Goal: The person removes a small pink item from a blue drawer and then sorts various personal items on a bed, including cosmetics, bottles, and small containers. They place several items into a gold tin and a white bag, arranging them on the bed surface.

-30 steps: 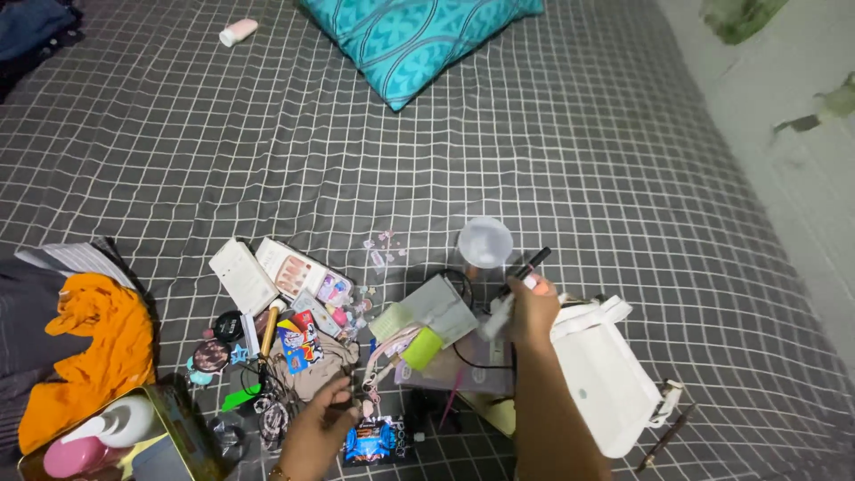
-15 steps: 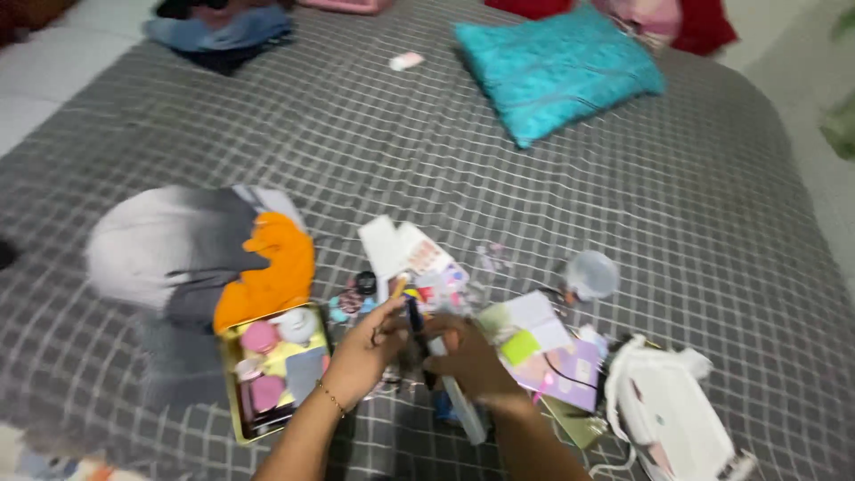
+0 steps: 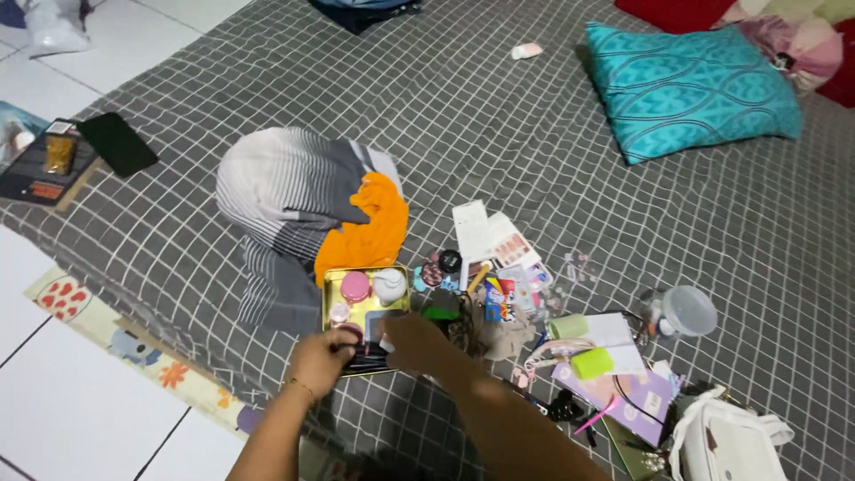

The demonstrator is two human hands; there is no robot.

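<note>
Here, a grey checked blanket (image 3: 552, 134) is covering most of the scene, with a teal pillow (image 3: 690, 85) lying at the far right and a striped grey cloth (image 3: 276, 196) with an orange cloth (image 3: 370, 232) bunched at centre. A white bag (image 3: 726, 441) is sitting at the near right beside a purple notebook (image 3: 623, 392) and a clear cup (image 3: 686, 310). A scatter of small cosmetics and cards (image 3: 494, 267) is lying between them.

The gold tin (image 3: 331, 287) is resting at near centre, its long axis running near to far and its open face pointing up. It is already holding a pink jar (image 3: 354, 285) and a white jar (image 3: 388, 285); many loose items are lying outside it to the right, so the filling appears partly done.

The left hand (image 3: 322, 356) is curling over the tin's near edge, fingers bent around something dark that cannot be made out. The right hand (image 3: 411, 343) is reaching in beside it, fingers partly closed; whether it is gripping anything cannot be told.
</note>
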